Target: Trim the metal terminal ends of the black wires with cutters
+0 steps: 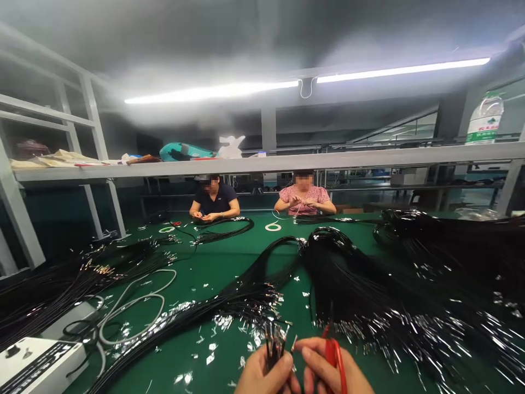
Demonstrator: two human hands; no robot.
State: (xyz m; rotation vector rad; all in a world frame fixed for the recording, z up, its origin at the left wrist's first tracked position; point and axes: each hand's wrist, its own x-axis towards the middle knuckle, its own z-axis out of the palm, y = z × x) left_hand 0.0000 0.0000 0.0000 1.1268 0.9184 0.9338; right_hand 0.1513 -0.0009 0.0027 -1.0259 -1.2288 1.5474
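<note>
Green table [229,262]: left hand [262,375] pinches wires [273,339], right hand [328,372] grips red tool [334,353].

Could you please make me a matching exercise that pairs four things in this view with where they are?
Things:
1. small bunch of black wires
2. red-handled tool
3. grey looped cable
4. plastic bottle

Places:
A. on the upper shelf at far right
B. gripped in the left hand
C. lying on the green table at left
D. in the right hand

Pairs: 1-B, 2-D, 3-C, 4-A
</note>
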